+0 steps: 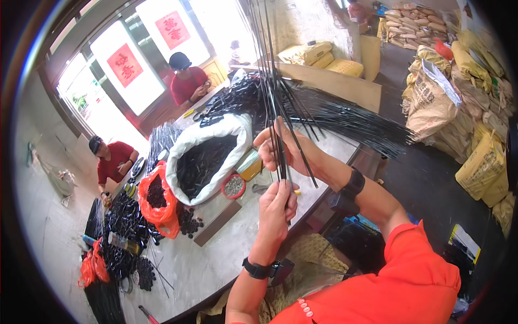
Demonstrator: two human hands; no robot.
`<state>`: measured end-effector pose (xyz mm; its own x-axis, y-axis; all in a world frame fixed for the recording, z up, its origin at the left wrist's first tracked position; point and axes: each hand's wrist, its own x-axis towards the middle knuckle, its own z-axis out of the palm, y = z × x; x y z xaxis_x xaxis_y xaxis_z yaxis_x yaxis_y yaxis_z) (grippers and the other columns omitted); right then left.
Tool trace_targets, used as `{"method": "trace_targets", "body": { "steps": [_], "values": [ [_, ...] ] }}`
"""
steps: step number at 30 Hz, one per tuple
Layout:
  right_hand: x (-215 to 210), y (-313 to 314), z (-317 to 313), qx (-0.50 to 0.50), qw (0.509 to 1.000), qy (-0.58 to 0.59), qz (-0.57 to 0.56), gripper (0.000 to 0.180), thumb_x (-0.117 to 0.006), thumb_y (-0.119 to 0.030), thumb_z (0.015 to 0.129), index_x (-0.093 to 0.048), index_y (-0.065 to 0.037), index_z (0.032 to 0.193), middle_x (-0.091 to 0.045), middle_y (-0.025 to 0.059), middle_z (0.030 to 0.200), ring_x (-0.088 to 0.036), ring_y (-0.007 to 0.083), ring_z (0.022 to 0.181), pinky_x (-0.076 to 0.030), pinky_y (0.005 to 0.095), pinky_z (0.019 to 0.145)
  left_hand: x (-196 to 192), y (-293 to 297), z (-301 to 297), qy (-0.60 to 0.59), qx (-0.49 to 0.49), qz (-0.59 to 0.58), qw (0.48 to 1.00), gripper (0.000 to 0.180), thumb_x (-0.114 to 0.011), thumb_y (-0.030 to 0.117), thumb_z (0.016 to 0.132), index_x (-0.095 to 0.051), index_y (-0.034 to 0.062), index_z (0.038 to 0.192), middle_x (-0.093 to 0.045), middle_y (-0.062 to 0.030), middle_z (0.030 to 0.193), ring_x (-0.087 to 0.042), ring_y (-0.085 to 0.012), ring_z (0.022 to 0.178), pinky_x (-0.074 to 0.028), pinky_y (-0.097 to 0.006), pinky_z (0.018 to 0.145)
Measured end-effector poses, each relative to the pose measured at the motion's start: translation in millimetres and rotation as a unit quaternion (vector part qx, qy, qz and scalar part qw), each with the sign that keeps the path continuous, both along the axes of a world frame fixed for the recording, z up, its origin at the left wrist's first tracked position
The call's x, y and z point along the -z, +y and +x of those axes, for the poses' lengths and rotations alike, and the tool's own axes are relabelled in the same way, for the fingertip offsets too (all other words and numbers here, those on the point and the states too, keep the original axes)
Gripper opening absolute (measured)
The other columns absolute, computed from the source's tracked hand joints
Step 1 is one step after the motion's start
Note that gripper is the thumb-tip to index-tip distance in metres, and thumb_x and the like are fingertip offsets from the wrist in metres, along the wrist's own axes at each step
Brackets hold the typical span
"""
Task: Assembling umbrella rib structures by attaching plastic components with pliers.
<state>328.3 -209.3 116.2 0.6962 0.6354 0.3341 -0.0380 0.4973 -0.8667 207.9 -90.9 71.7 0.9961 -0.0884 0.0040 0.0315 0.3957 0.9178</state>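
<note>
A bundle of long, thin black rods [272, 97] stands nearly upright in front of me, a few of them fanning out to the right. Its lower ends are pinched in my left hand [276, 209], thumb on top. Higher up, my right hand [288, 151] is loosely curled around the same rods, with one finger pointing up. Just left of my hands, a round red dish [233, 179] of small greyish pieces sits on the table [183, 270]. Behind it is a large white sack [244, 129] filled with small black parts.
A red plastic bag [171, 218] of dark pieces stands beside heaped black parts [128, 216]. More black rods [350, 116] lie across the table's far right. Two people in red [186, 83] work across the table. Stacked yellow sacks [483, 167] line the right side.
</note>
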Motion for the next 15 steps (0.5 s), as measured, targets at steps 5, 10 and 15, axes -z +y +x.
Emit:
{"method": "trace_targets", "body": {
  "steps": [5, 10, 15],
  "values": [
    [21.3, 12.4, -29.0, -0.116, 0.992, 0.027, 0.052, 0.107, -0.024, -0.086, 0.087, -0.047, 0.003, 0.140, -0.064, 0.0199, 0.123, -0.062, 0.0290, 0.115, -0.048, 0.0381, 0.099, 6.2, 16.8, -50.7, 0.014, -0.085, 0.000, 0.996, 0.031, -0.050, 0.029, 0.108, -0.057, 0.0009, 0.096, -0.037, 0.0054, 0.060, -0.030, -0.0029, 0.047, -0.023, -0.020, 0.041],
    [52.8, 22.2, -66.3, -0.199, 0.929, 0.220, 0.222, 0.114, -0.021, -0.089, 0.084, -0.037, 0.004, 0.150, -0.053, 0.0258, 0.142, -0.053, 0.0356, 0.131, -0.041, 0.0466, 0.109, 20.3, 25.8, -89.3, 0.013, -0.118, -0.020, 0.993, 0.030, -0.049, 0.027, 0.108, -0.057, 0.0007, 0.095, -0.036, 0.0058, 0.059, -0.030, -0.0030, 0.047, -0.024, -0.020, 0.041],
    [72.8, 37.4, -98.5, -0.083, 0.989, 0.113, 0.037, 0.074, -0.046, -0.059, 0.102, -0.050, 0.004, 0.139, -0.064, 0.0107, 0.120, -0.064, 0.0191, 0.110, -0.052, 0.0346, 0.094, 28.9, 36.1, -111.9, -0.037, -0.230, 0.074, 0.970, 0.023, -0.057, 0.022, 0.104, -0.060, 0.0017, 0.093, -0.046, 0.0038, 0.061, -0.036, -0.0036, 0.046, -0.026, -0.020, 0.041]
  ]
}}
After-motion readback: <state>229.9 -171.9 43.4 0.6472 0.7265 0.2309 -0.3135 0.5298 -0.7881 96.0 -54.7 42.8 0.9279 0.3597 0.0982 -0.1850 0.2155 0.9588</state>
